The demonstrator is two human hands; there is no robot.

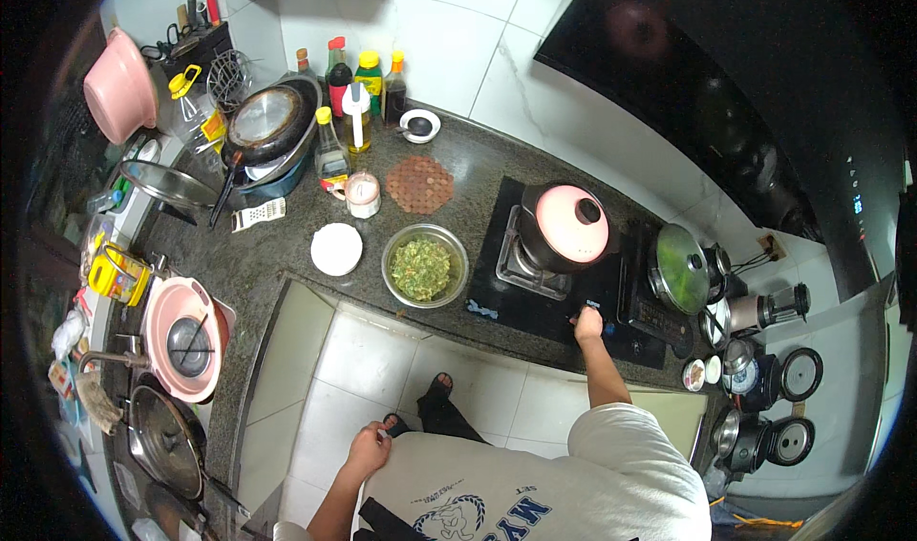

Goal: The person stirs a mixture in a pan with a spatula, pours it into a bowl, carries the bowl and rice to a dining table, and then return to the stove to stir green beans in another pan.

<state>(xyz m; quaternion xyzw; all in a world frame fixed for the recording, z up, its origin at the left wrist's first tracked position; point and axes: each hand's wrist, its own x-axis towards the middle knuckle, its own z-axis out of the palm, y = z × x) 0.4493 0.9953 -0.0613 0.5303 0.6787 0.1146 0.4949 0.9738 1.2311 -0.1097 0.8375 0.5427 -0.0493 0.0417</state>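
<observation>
My right hand (589, 324) is at the front of the black glass gas stove (494, 269), its fingers closed around a control knob that they mostly hide. Behind it, a dark pot (534, 244) with a pink lid (571, 222) stands on the burner grate; no flame is visible. My left hand (369, 448) hangs low beside my shirt, fingers curled, with nothing seen in it. On the counter left of the stove sits a steel bowl (462, 269) of chopped green mixture (421, 267). A white round dish or lid (337, 249) lies farther left.
A lidded pan (680, 269) stands on an induction cooker (637, 290) to the right. Near the wall are several sauce bottles (369, 79), a brown trivet (420, 184) and a lidded jar (362, 196). A pink basin (161, 340) sits at the sink. The range hood (688, 125) overhangs the stove.
</observation>
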